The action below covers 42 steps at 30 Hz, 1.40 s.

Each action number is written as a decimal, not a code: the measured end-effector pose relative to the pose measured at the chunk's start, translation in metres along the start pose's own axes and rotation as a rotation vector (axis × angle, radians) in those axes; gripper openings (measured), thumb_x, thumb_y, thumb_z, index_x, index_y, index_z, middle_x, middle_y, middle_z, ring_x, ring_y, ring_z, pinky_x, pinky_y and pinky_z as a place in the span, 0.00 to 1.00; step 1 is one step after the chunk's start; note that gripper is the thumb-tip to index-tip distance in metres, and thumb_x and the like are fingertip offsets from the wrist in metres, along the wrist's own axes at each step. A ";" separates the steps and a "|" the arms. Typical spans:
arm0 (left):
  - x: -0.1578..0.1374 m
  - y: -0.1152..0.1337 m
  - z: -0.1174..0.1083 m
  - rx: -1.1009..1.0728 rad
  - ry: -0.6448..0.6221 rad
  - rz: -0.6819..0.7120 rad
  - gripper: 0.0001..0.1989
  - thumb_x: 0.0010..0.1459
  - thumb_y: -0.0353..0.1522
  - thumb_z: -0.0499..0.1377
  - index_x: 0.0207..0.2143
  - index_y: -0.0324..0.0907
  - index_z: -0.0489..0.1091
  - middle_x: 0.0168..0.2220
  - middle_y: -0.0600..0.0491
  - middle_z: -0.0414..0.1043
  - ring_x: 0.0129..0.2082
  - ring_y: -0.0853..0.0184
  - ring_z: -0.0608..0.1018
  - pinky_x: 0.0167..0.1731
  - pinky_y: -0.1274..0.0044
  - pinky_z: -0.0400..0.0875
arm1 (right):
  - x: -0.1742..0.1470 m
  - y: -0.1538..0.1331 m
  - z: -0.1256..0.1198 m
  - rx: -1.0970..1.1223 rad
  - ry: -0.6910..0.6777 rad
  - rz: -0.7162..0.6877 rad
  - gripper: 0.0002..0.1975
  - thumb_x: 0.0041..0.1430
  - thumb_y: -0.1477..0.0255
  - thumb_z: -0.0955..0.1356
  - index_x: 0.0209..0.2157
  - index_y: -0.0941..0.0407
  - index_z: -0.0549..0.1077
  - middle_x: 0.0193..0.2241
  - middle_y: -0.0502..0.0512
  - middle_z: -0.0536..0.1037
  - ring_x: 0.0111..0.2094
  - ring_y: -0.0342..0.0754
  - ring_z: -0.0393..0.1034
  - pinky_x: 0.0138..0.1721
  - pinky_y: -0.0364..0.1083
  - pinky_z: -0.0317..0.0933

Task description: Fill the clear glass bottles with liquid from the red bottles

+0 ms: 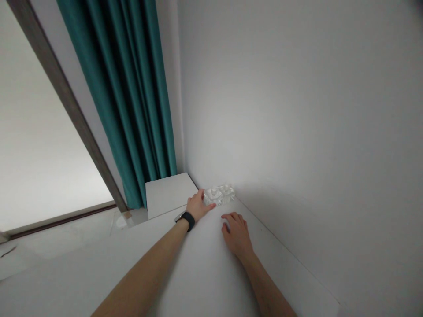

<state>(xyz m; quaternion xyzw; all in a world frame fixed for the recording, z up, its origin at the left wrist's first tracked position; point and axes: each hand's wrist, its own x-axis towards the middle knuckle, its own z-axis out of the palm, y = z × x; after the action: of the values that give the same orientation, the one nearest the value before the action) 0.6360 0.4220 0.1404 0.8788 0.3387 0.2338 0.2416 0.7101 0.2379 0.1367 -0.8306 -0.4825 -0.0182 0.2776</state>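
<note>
A clear, faceted block-like container point(219, 195) of glass or plastic lies on the white tabletop point(205, 264), close to the wall. My left hand point(197, 206), with a dark watch point(188, 220) on its wrist, grips the container's left end, thumb along the near side and fingers round the far side. Just short of the container, my right hand point(236, 232) rests on the tabletop with its fingers loosely bent and a gap between thumb and forefinger. Nothing is in it. What the container holds, if anything, cannot be made out.
A plain wall point(297, 110) runs along the right edge of the tabletop. At the far left corner stands a white box-like panel point(170, 191), below a teal curtain point(125, 101). A wood-framed pale pane point(42, 123) and shiny floor point(66, 237) lie to the left.
</note>
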 end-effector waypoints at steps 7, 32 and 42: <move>-0.001 0.001 -0.003 -0.014 -0.002 0.004 0.27 0.51 0.42 0.68 0.49 0.43 0.63 0.45 0.49 0.78 0.48 0.56 0.77 0.48 0.68 0.64 | -0.001 -0.004 -0.002 -0.001 0.003 0.004 0.15 0.59 0.78 0.62 0.46 0.54 0.75 0.45 0.58 0.76 0.50 0.55 0.67 0.51 0.52 0.57; 0.000 -0.002 0.000 -0.020 -0.013 0.008 0.38 0.49 0.45 0.69 0.58 0.43 0.58 0.49 0.45 0.75 0.51 0.52 0.75 0.52 0.64 0.62 | -0.001 -0.007 -0.006 -0.023 0.004 0.004 0.15 0.59 0.77 0.62 0.45 0.53 0.75 0.45 0.57 0.76 0.49 0.54 0.67 0.50 0.51 0.57; -0.048 -0.012 -0.022 -0.094 0.031 0.115 0.38 0.47 0.39 0.71 0.57 0.40 0.59 0.51 0.43 0.66 0.52 0.53 0.70 0.53 0.63 0.66 | 0.003 0.003 0.001 -0.050 -0.003 -0.004 0.15 0.60 0.77 0.62 0.45 0.54 0.75 0.45 0.57 0.77 0.49 0.53 0.68 0.50 0.50 0.55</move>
<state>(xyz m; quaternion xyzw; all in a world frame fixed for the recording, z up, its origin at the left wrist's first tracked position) 0.5854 0.4018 0.1388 0.8806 0.2803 0.2766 0.2635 0.7139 0.2394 0.1356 -0.8363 -0.4840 -0.0294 0.2558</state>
